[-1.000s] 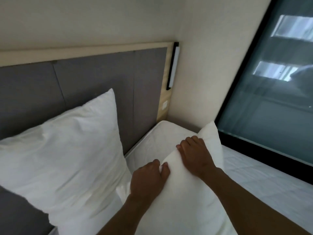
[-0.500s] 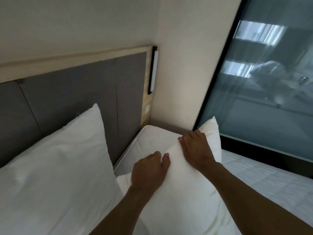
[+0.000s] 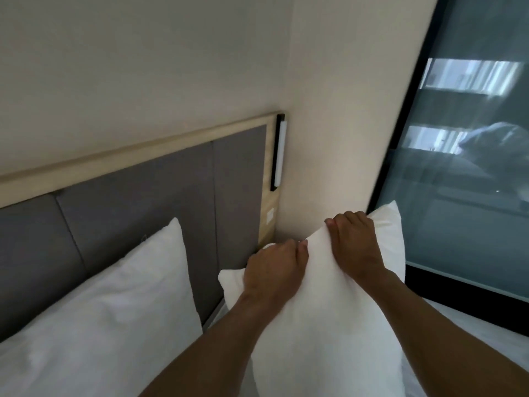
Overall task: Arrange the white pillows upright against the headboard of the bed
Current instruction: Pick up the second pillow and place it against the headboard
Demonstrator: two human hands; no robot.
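Observation:
One white pillow [image 3: 108, 316] leans upright against the grey padded headboard [image 3: 148, 196] on the left. A second white pillow [image 3: 329, 325] is held up off the mattress to its right, near the corner of the wall. My left hand [image 3: 274, 273] grips its upper edge from the left. My right hand [image 3: 355, 245] grips the same edge further right, near the pillow's top corner. The held pillow hides most of the mattress beneath it.
The headboard has a light wooden frame [image 3: 137, 159] with a black strip lamp [image 3: 279, 151] at its right end. A cream wall [image 3: 337, 124] meets a large dark window [image 3: 469, 167] on the right. White bedding [image 3: 486, 333] shows at the lower right.
Both hands have lifted the right pillow higher, toward the wall corner. The camera has tilted upward, showing more wall and less bed.

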